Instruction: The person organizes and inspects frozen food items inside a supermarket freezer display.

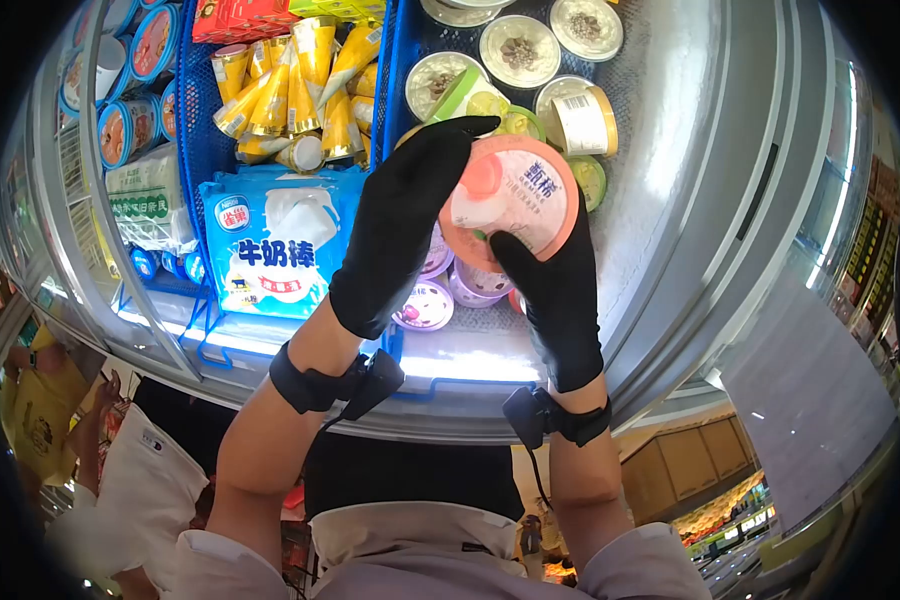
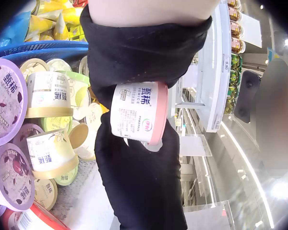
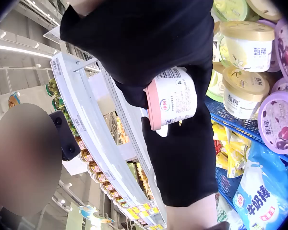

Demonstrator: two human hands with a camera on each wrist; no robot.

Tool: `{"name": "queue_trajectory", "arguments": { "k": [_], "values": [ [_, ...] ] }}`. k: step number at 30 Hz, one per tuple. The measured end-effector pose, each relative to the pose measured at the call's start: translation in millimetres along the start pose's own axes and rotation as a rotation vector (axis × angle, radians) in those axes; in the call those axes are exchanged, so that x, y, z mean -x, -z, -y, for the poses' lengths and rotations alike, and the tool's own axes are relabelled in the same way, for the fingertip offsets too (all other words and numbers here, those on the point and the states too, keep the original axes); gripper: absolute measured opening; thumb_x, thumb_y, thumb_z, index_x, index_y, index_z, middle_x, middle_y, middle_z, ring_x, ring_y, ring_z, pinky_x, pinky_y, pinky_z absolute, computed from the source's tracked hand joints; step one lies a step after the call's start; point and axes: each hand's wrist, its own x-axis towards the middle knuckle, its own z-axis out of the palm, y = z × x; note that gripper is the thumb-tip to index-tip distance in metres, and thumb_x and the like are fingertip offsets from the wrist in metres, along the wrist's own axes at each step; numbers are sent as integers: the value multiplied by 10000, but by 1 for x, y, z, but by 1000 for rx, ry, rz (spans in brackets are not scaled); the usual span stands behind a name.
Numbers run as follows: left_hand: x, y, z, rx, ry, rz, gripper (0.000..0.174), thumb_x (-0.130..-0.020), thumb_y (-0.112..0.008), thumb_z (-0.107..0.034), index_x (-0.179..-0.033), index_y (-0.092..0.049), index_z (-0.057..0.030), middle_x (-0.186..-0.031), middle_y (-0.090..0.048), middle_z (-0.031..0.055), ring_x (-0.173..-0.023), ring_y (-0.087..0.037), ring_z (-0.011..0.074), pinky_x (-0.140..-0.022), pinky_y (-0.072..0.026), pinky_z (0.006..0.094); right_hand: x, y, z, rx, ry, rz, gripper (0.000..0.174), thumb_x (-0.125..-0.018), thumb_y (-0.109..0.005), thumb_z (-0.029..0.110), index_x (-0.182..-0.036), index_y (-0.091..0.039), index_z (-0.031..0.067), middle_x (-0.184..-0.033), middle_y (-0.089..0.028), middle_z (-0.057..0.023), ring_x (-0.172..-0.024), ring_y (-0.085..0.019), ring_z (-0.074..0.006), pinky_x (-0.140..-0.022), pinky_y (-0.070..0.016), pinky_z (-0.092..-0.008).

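Observation:
Both hands wear black gloves and hold a paper ice cream cup [image 1: 510,200] with a pink lid above the freezer. My left hand [image 1: 395,225] grips its left side, fingers reaching round the far edge. My right hand [image 1: 555,300] holds it from the right, thumb laid across the lid and the other fingers mostly hidden beneath. Printed text on the white side of the cup [image 2: 137,112] shows in the left wrist view. In the right wrist view the cup [image 3: 175,98] sits between the two gloves, lid toward the left.
Below are purple-lidded cups [image 1: 425,305] and cream-lidded cups [image 1: 520,52]. Blue baskets [image 1: 192,130] hold yellow-wrapped cones [image 1: 290,90] and a blue ice cream bag [image 1: 280,240]. The freezer's metal edge [image 1: 660,300] runs along the right. Another person [image 1: 150,460] stands at lower left.

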Motion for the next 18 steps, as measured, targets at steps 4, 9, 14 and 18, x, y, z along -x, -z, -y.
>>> {"name": "queue_trajectory", "arguments": {
  "k": [4,9,14,18],
  "values": [
    [5,9,-4,-426,-199,105,350,-841,-583,-96,-1175,-553,3,-1091,-609,89,-1010,-580,171,-894,-448,293,4,-2,-14,164,67,62,761,-702,-776,75,-1332,-352,16,-1250,-491,-113,-1144,-500,-196,-949,-429,-323],
    [6,8,-1,-562,-278,141,357,-827,-555,-105,-1165,-558,11,-1129,-595,107,-1022,-579,177,-903,-447,291,8,-9,-5,25,-55,9,781,-700,-780,86,-1341,-337,21,-1255,-469,-132,-1160,-486,-200,-951,-431,-326],
    [6,14,-9,-88,33,132,385,-855,-557,-170,-1194,-528,10,-1181,-570,149,-1076,-561,259,-921,-428,330,13,-21,-11,364,365,-177,878,-682,-790,97,-1378,-261,12,-1351,-356,-152,-1247,-400,-244,-1011,-388,-347],
    [9,26,-17,31,94,130,293,-916,-475,-122,-1168,-559,2,-1135,-583,76,-1050,-558,152,-919,-415,261,19,-37,-8,524,480,-137,870,-640,-810,102,-1357,-320,42,-1344,-371,-181,-1261,-342,-355,-1029,-325,-432]
  ]
}}
